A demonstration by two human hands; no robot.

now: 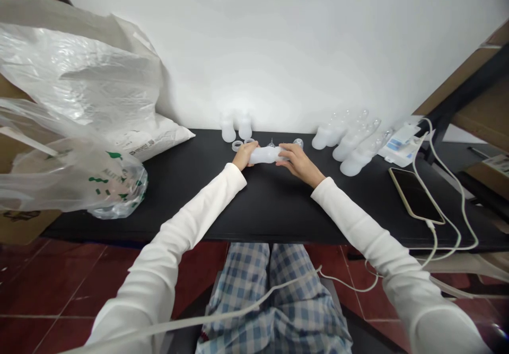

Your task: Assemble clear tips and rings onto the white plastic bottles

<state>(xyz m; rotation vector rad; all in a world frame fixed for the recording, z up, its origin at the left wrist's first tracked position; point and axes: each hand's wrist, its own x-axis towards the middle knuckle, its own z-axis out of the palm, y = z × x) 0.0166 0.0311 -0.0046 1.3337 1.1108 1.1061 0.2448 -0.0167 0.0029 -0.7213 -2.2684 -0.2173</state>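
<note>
The left hand [244, 156] and right hand [297, 162] gripped a white, curvy plastic bottle [263, 155] sideways over the black surface [274, 205], toward its back edge. Two pale round rings [237, 145] lay nearby.

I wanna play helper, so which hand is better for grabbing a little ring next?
Probably the left hand: it's close to the rings, while the right hand is farther away. Both hands hold the white bottle, so the left would need to let go first.

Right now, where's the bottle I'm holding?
In the head view, the white bottle is near the centre, held sideways between your left hand and right hand, over the black table.
</note>
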